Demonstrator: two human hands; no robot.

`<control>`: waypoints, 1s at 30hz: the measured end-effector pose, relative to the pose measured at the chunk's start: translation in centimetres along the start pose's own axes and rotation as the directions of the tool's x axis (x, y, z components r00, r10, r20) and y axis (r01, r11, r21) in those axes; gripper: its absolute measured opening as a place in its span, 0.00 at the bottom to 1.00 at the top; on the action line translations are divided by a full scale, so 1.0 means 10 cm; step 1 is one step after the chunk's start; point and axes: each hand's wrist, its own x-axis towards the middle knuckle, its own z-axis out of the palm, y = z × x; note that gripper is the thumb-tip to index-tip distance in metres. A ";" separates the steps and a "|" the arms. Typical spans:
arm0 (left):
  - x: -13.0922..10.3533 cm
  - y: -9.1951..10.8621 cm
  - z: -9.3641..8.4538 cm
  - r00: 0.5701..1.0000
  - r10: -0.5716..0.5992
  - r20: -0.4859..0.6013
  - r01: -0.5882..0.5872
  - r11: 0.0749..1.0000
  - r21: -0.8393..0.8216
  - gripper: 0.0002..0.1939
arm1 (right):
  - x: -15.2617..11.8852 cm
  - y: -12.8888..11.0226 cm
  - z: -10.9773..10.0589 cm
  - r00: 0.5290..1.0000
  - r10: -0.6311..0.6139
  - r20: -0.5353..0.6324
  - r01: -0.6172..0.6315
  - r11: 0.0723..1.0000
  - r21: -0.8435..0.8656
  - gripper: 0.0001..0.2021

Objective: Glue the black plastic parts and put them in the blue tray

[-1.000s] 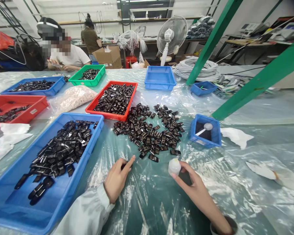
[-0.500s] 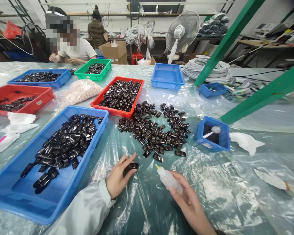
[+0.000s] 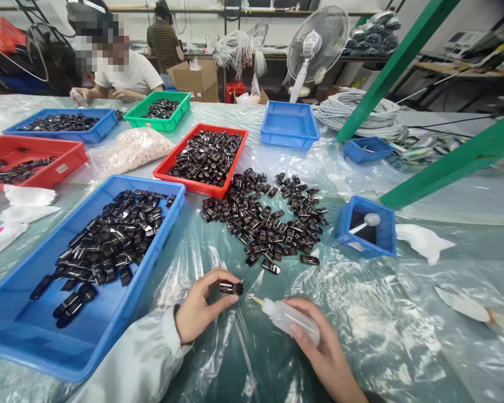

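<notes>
Between thumb and forefinger, my left hand (image 3: 204, 308) grips a small glossy black part (image 3: 231, 288) just above the plastic-covered table. My right hand (image 3: 321, 341) is wrapped round a translucent squeeze bottle (image 3: 292, 319), whose thin yellow tip points left at the black part, a short gap away. Beyond both hands lies a loose pile of similar black parts (image 3: 264, 224). To the left, a large blue tray (image 3: 37, 330) holds more of them. Behind the pile stands a red tray (image 3: 195, 186) heaped with black parts.
A small blue bin (image 3: 367, 246) with a white spoon stands right of the pile, beside white paper (image 3: 424, 240). Green posts (image 3: 453, 159) slant across the right. Farther back are a blue tray (image 3: 288, 137), a green tray (image 3: 157, 123), a fan and a seated person (image 3: 128, 73).
My left hand has raised and turned the black part, showing more of it. The bottle now lies flatter, its tip lower and farther left. The view has shifted slightly.
</notes>
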 end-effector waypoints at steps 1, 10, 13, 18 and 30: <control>0.00 0.01 0.00 1.000 -0.004 0.009 0.004 1.000 -0.009 0.09 | 0.00 0.00 0.00 1.000 0.003 0.009 -0.003 1.000 0.001 0.09; -0.02 0.04 0.01 0.998 -0.006 0.059 0.008 0.999 -0.042 0.08 | -0.01 -0.01 -0.03 1.000 -0.010 0.011 0.011 0.998 -0.061 0.09; -0.03 0.05 0.03 0.996 0.001 0.084 0.002 0.999 -0.039 0.08 | 0.01 -0.02 -0.03 1.000 -0.014 0.007 0.014 0.996 -0.084 0.09; -0.04 0.09 0.05 0.993 0.027 0.116 -0.023 0.999 -0.037 0.08 | 0.07 -0.07 -0.01 0.996 -0.085 -0.021 0.085 0.996 -0.015 0.09; -0.07 0.10 0.07 0.990 0.062 0.128 -0.053 0.996 -0.077 0.07 | 0.09 -0.05 -0.05 0.999 -0.045 -0.016 0.045 0.999 0.020 0.07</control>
